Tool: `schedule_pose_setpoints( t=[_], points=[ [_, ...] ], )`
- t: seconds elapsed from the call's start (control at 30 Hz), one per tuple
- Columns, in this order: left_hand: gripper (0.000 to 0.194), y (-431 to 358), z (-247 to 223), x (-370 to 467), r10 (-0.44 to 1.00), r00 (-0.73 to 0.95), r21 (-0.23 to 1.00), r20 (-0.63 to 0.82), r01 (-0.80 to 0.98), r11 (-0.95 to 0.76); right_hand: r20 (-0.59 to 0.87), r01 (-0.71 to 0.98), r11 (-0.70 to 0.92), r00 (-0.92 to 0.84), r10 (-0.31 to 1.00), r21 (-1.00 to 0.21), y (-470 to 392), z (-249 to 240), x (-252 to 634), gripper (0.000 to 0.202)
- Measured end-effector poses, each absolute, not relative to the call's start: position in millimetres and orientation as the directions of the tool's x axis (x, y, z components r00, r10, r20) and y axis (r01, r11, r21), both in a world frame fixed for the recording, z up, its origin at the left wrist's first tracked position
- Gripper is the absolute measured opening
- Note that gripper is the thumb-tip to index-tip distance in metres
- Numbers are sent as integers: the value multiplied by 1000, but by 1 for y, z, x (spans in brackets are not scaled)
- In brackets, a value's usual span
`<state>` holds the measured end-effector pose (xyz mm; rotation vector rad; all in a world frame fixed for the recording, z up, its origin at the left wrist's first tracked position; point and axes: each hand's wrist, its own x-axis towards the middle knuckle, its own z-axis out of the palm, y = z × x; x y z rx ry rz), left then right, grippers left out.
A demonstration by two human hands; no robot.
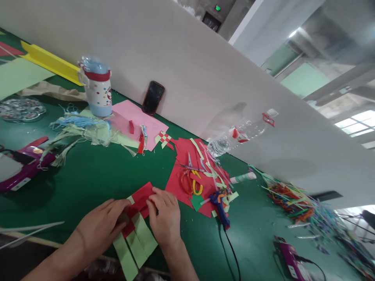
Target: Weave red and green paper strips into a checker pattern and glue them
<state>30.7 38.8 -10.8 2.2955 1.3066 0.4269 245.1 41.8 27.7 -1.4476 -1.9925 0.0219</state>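
Observation:
Near the table's front edge my two hands grip a piece made of red and pale green paper strips (140,238) that cross each other. My left hand (102,220) is closed on its left side, the fingertips partly hiding where the strips cross. On the upper right, the thumb and fingers of my right hand (165,214) press the red paper (142,197). Loose green ends hang toward me, past the table edge. To the right of my right hand, scissors with orange and yellow handles (191,181) lie on red paper sheets (175,183).
A blue glue gun (219,207) with a black cord rests right of the scissors. A white cup (99,93), a phone (153,97) and a plastic bottle (237,134) stand along the wall. Purple devices (29,164) and colourful strips (293,201) lie at the sides.

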Motion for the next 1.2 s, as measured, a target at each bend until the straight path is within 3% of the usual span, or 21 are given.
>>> schedule_pose_setpoints(
  t=[0.17, 0.3, 0.47, 0.77, 0.9, 1.03, 1.1, 1.2],
  points=[
    [58, 39, -12, 32, 864, 495, 521, 91, 716, -464, 546, 813, 436, -180, 818, -385, 24, 44, 243, 13],
    [40, 42, -9, 32, 853, 511, 521, 111, 701, -487, 546, 737, 514, -235, 804, -439, 10, 52, 236, 14],
    [28, 42, -10, 29, 817, 557, 524, 149, 656, -543, 522, 740, 494, -226, 822, -457, 8, 54, 239, 15],
    [18, 44, -12, 21, 789, 554, 486, 266, 630, -606, 400, 906, 210, -50, 915, -368, 16, 44, 294, 36],
    [24, 45, -15, 19, 775, 554, 476, 305, 616, -628, 369, 869, 370, -243, 897, -328, 28, 46, 282, 53],
    [24, 44, -10, 21, 802, 543, 500, 248, 638, -586, 424, 795, 530, -388, 818, -295, 51, 43, 263, 22],
    [21, 44, -6, 22, 821, 535, 499, 202, 664, -556, 498, 785, 524, -326, 804, -331, 63, 42, 263, 10],
    [20, 46, -3, 20, 815, 554, 475, 169, 679, -560, 584, 798, 444, -146, 798, -407, 72, 46, 280, 13]
  ],
)
